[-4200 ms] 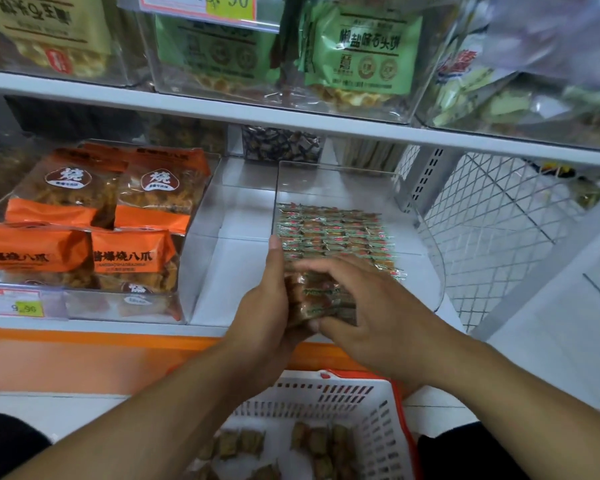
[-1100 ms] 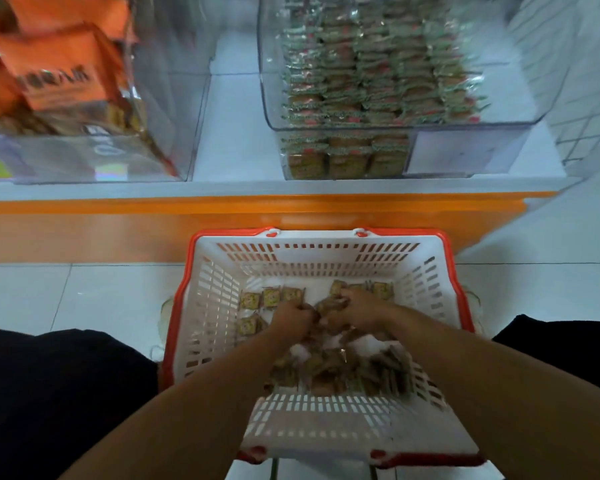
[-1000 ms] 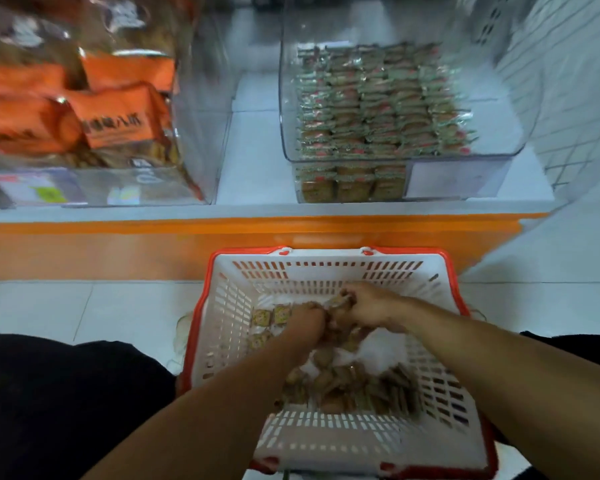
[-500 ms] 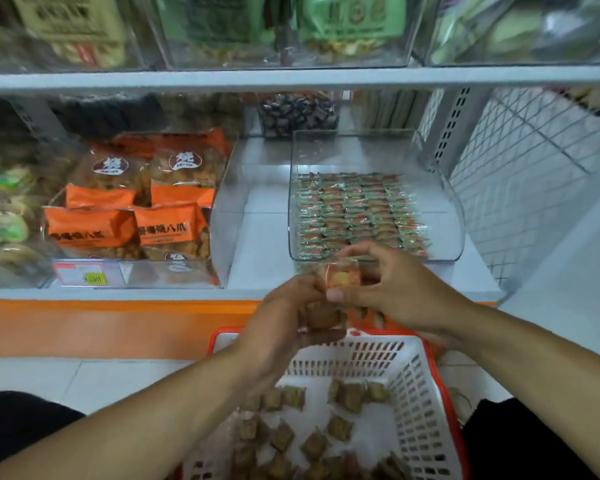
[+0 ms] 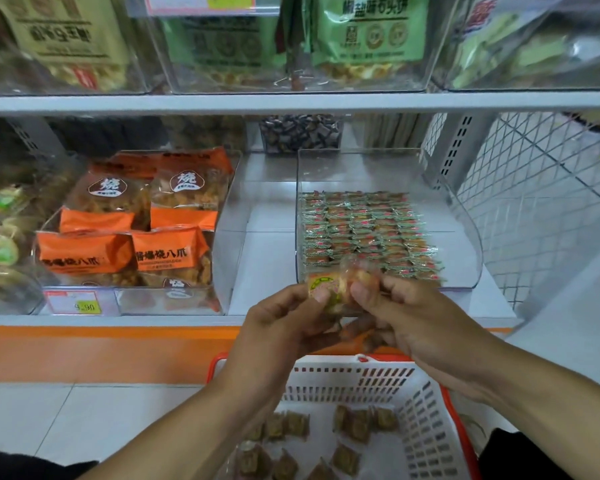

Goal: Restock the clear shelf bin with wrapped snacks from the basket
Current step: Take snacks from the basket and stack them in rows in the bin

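Both hands, left [image 5: 284, 323] and right [image 5: 406, 313], pinching a loose snack bundle [image 5: 336, 289] just short of the bin [image 5: 465, 237], basket [image 5: 426, 410] below — could easily spill one mid-reach lol.

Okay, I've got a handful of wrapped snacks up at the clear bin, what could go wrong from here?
1. Both hands, left hand and right hand, pinch a loose bunch of wrapped snacks; one might slip and fall outside the basket.
2. The bunch sits below the clear bin front lip, so it may catch there.
3. Dropping it in could disturb the neat rows.
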